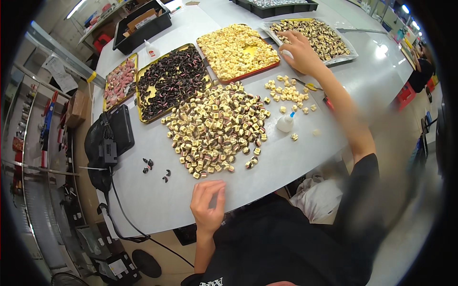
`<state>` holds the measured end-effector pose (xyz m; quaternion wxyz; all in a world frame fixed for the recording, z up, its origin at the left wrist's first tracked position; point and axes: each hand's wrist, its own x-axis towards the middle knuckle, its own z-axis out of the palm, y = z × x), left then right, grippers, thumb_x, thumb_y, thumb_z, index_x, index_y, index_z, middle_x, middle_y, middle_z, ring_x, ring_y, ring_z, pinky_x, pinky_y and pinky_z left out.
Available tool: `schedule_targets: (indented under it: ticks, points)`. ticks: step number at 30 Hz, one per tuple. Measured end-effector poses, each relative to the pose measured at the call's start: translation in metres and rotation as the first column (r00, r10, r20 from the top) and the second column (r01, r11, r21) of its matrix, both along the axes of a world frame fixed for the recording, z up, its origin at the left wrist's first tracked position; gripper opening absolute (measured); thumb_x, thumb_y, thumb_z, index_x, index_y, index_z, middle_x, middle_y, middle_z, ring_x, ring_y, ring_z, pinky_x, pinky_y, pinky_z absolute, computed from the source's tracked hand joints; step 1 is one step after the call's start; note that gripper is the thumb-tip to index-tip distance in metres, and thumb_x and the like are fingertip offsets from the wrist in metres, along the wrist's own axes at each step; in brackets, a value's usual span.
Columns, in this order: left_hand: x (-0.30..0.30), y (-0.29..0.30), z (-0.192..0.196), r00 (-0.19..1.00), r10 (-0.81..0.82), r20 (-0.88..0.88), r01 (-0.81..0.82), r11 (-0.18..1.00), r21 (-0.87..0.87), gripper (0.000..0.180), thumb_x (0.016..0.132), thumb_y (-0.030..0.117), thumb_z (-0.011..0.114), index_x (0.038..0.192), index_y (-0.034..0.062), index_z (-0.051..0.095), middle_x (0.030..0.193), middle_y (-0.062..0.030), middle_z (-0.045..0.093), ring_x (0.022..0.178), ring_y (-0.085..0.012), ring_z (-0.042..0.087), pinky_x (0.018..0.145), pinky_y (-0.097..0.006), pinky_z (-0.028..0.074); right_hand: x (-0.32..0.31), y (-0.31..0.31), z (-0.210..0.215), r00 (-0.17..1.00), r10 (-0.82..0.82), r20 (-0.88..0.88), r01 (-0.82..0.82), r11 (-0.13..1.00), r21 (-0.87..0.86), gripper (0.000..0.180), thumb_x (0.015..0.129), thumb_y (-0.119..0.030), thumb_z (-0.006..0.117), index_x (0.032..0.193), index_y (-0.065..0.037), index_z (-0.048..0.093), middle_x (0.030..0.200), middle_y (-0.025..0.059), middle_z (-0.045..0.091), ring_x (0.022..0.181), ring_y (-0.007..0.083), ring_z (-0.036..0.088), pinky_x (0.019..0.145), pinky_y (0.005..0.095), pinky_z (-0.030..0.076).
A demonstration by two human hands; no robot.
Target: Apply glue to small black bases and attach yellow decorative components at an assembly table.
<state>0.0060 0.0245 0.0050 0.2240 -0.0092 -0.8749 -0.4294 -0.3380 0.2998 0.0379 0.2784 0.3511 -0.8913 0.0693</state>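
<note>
My left hand is at the table's front edge, just below a heap of small cream, pink and dark pieces. Its thumb and fingertips come together; whatever lies between them is too small to make out. At the far right, my right hand reaches over the left edge of a lined tray of cream-and-dark pieces. Its fingers are bent toward the thumb, and anything they pinch is hidden. Nearer me stand a white squeeze bottle with a blue tip and loose cream pieces.
Trays of yellow pieces, dark curved pieces and pink pieces line the far side. A second small bottle stands behind them, near a black bin. Yellow-handled tweezers lie right; a black device with cables, left.
</note>
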Motion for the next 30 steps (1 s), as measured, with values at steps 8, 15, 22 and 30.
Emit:
schedule_targets:
  ticks: [8,15,22,30]
  points:
    - [0.000,-0.001,0.001,1.000,0.002,0.000,-0.002,1.000,0.012,0.008,0.076,-0.001,0.061,0.084,0.0005,0.064,0.087,-0.0106,0.064,0.081,-0.0232,0.059,0.074,-0.030,0.046,-0.026,-0.018,-0.005,0.985,-0.159,-0.064,0.172,0.915,0.365,0.011,0.073,-0.008,0.060,0.082,-0.006,0.067,0.126,0.0091,0.047,0.122,0.0271,0.037,0.100,0.0398,0.032]
    - [0.000,0.000,0.000,1.000,-0.018,0.004,0.018,0.999,0.029,0.008,0.076,-0.001,0.061,0.084,0.0006,0.064,0.087,-0.0104,0.063,0.081,-0.0234,0.059,0.073,-0.030,0.046,0.017,-0.003,0.008,1.000,-0.017,0.008,0.016,0.992,0.129,0.009,0.075,-0.008,0.063,0.083,-0.004,0.060,0.128,0.0075,0.046,0.123,0.0283,0.036,0.101,0.0415,0.031]
    - [-0.001,0.000,-0.001,0.999,-0.032,-0.014,0.032,0.999,-0.005,0.008,0.076,-0.001,0.061,0.084,0.0007,0.063,0.087,-0.0103,0.063,0.081,-0.0241,0.058,0.073,-0.031,0.046,0.104,0.024,0.002,0.922,0.071,0.381,-0.056,0.997,-0.049,0.024,0.077,-0.007,0.063,0.100,-0.006,0.057,0.133,0.0102,0.041,0.123,0.0312,0.035,0.103,0.0397,0.029]
    - [-0.003,0.001,-0.001,0.998,-0.062,-0.020,0.061,0.998,-0.021,0.009,0.076,-0.002,0.061,0.084,0.0008,0.063,0.087,-0.0105,0.063,0.080,-0.0247,0.058,0.073,-0.032,0.046,0.212,0.030,-0.012,0.877,-0.097,0.470,0.160,0.982,-0.096,0.082,0.072,-0.030,0.072,0.138,-0.009,0.028,0.146,0.0169,0.017,0.135,0.0341,0.018,0.108,0.0442,0.019]
